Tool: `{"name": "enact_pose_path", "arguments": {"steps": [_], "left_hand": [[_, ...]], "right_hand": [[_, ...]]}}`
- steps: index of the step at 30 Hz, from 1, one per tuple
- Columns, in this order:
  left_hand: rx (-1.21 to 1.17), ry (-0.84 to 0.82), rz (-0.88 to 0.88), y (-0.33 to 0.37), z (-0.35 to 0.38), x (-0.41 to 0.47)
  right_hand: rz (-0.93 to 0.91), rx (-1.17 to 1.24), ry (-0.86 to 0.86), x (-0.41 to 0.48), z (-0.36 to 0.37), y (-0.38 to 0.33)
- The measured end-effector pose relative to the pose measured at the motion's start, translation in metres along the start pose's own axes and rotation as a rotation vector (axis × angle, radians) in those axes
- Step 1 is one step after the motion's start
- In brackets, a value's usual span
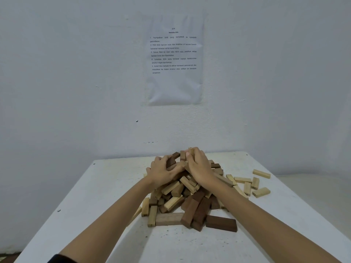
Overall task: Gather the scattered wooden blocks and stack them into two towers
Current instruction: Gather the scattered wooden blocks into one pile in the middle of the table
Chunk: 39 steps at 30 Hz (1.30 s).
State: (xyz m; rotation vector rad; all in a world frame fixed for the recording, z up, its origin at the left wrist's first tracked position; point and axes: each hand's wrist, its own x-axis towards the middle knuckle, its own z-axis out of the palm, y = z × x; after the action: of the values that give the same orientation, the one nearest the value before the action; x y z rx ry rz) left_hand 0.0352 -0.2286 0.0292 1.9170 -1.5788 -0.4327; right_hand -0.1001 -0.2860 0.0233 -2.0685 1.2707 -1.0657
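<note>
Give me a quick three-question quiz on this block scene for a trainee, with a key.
1. True or false: two finished towers already stand on the table.
2. The left hand and the right hand grip the pile of wooden blocks at: A. its far top; B. its near edge; C. its left foot.
3. Fill in: the few loose pale blocks lie apart on the pile's ____ side.
Key: 1 false; 2 A; 3 right.
</note>
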Motion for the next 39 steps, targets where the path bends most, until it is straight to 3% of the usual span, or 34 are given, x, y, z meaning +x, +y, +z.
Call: {"name": "enact_pose_path", "arguments": {"steps": [6,12,19,28,33,37,39], "left_hand": [[-0.170,-0.017,0.004,-0.005,0.002,-0.006],[-0.043,-0.026,0.056,-0.004,0.002,-0.011],[0.077,0.027,0.092,-0.010,0.009,-0.015],[0.063,0.163,0.419,0.038,0.014,-0.034],[0.112,0.104,0.527,0.083,0.035,-0.039],[0.175,-0.056,0.589,0.112,0.063,-0.031],[0.226,-0.169,0.580,0.123,0.078,-0.023]], "right_hand": [[0.032,0.053,-0.060,-0.006,-0.008,-0.001],[0.069,-0.054,-0.178,-0.006,-0.009,0.012],[-0.006,-0.064,-0.081,-0.012,-0.010,0.013],[0.059,-0.036,-0.014,-0.018,-0.079,0.042],[0.160,-0.178,0.042,-0.020,-0.137,0.101],[0.253,-0.219,-0.120,-0.035,-0.162,0.147],[0.213,-0.217,-0.185,-0.042,-0.163,0.159]]}}
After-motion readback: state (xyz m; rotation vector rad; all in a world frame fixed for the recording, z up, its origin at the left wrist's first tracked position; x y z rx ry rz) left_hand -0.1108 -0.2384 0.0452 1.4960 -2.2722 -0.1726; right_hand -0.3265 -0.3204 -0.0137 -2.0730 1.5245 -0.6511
